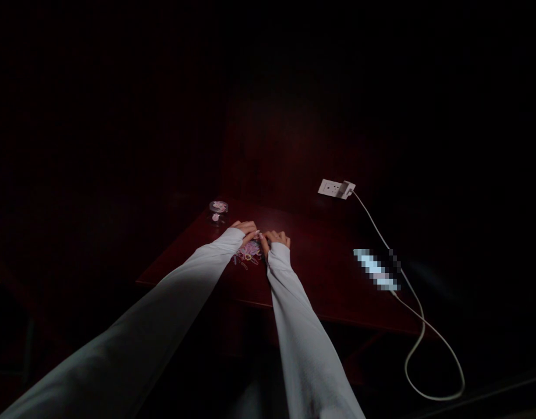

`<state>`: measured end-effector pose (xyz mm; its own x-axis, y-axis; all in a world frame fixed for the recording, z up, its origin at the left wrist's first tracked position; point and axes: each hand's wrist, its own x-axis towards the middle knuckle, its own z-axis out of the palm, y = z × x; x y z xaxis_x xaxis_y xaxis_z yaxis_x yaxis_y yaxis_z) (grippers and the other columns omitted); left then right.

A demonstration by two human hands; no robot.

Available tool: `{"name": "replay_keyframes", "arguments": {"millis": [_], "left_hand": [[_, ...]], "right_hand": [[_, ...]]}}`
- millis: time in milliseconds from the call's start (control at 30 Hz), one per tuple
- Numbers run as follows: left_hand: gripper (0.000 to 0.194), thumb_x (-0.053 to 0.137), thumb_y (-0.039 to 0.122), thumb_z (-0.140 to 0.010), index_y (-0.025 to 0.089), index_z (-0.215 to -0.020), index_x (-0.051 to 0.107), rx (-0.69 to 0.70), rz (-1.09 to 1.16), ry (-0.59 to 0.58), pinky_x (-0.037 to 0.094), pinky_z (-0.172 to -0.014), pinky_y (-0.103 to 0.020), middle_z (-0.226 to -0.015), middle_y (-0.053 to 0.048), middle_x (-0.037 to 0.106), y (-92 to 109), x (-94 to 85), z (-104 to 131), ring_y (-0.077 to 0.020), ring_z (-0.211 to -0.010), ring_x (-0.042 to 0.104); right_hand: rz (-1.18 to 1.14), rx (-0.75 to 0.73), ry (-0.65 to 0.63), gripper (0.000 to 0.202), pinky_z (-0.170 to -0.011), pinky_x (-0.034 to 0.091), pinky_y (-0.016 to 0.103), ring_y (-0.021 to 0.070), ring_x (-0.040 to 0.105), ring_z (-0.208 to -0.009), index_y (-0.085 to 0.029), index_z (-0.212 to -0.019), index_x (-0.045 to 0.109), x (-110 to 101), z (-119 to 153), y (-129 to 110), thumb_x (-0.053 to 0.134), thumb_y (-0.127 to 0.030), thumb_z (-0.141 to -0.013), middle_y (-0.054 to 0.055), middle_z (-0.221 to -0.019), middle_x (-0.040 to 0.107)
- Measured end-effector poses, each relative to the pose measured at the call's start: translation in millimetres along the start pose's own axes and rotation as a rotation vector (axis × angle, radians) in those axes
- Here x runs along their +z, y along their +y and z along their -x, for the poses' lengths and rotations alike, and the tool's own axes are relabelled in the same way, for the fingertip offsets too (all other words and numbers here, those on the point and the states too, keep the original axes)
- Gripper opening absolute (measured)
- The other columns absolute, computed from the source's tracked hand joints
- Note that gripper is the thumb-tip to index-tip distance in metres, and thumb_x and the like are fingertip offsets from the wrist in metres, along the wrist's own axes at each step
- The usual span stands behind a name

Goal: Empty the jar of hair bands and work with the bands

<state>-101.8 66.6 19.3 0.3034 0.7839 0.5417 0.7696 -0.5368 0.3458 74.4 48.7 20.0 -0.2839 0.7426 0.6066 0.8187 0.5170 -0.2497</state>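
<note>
My left hand [245,227] and my right hand [278,237] are close together over the dark red table, with the thumbs almost meeting. Both sets of fingers are curled in. Whatever is between the fingertips is too small and dim to make out. Just below and between the hands lies a loose pile of small loops [249,252] in pink, purple, white and yellow; their exact kind is unclear. My left wrist and sleeve cover part of the pile's left side. Beyond my left hand stands a small clear round container [219,208] with pale, colourful pieces showing in it.
The dark red table [320,279] has its front edge below my hands. To the right, a blurred-out lit device [376,270] lies with a white cable [442,337] looping past the edge. A white socket [331,188] holds a plug. The surroundings are very dark.
</note>
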Motion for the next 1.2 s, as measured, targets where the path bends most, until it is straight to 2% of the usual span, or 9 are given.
{"name": "replay_keyframes", "arguments": {"millis": [133, 300, 533, 733, 1200], "left_hand": [[0.029, 0.042, 0.022, -0.101, 0.021, -0.087, 0.067, 0.006, -0.019, 0.018, 0.036, -0.085, -0.033, -0.099, -0.003, 0.069, 1.8, -2.1, 1.0, -0.018, -0.097, 0.063], [0.026, 0.045, 0.028, -0.1, 0.021, -0.089, 0.068, 0.055, -0.035, -0.025, 0.037, -0.084, -0.033, -0.099, -0.003, 0.07, 0.5, -3.9, 1.6, -0.0183, -0.097, 0.063], [0.03, 0.047, 0.038, -0.099, 0.02, -0.083, 0.066, 0.096, -0.02, 0.036, 0.039, -0.082, -0.033, -0.094, -0.002, 0.07, -0.7, 0.6, 3.7, -0.0183, -0.091, 0.062], [0.026, 0.05, 0.034, -0.098, 0.02, -0.084, 0.067, 0.099, -0.008, 0.03, 0.037, -0.08, -0.031, -0.093, -0.001, 0.069, -4.0, 1.4, 2.4, -0.0167, -0.09, 0.061], [0.027, 0.048, 0.034, -0.1, 0.02, -0.086, 0.067, 0.119, -0.041, 0.029, 0.036, -0.082, -0.032, -0.094, -0.002, 0.068, -5.9, -2.0, 3.4, -0.0173, -0.091, 0.061]], "right_hand": [[-0.045, 0.047, 0.02, 0.033, -0.087, 0.03, 0.033, 0.0216, 0.053, -0.096, -0.025, -0.09, 0.073, -0.6, -0.1, 1.1, 0.047, -0.038, -0.104, 0.005, -0.092, 0.071], [-0.066, 0.052, 0.002, 0.034, -0.089, 0.03, 0.033, 0.0215, 0.053, -0.096, -0.025, -0.092, 0.073, -3.0, 0.3, 0.2, 0.045, -0.038, -0.104, 0.004, -0.092, 0.071], [-0.062, 0.049, 0.005, 0.035, -0.087, 0.03, 0.033, 0.021, 0.052, -0.096, -0.024, -0.093, 0.073, -1.8, 1.0, 0.4, 0.044, -0.039, -0.105, 0.004, -0.091, 0.071], [-0.043, 0.015, 0.054, 0.034, -0.082, 0.028, 0.033, 0.0213, 0.052, -0.091, -0.025, -0.089, 0.073, 1.8, 1.3, 3.0, 0.047, -0.041, -0.104, 0.003, -0.086, 0.071], [-0.012, 0.047, 0.038, 0.032, -0.083, 0.026, 0.032, 0.0213, 0.052, -0.095, -0.025, -0.09, 0.073, 2.7, 2.1, 4.4, 0.048, -0.04, -0.104, 0.003, -0.089, 0.071]]}}
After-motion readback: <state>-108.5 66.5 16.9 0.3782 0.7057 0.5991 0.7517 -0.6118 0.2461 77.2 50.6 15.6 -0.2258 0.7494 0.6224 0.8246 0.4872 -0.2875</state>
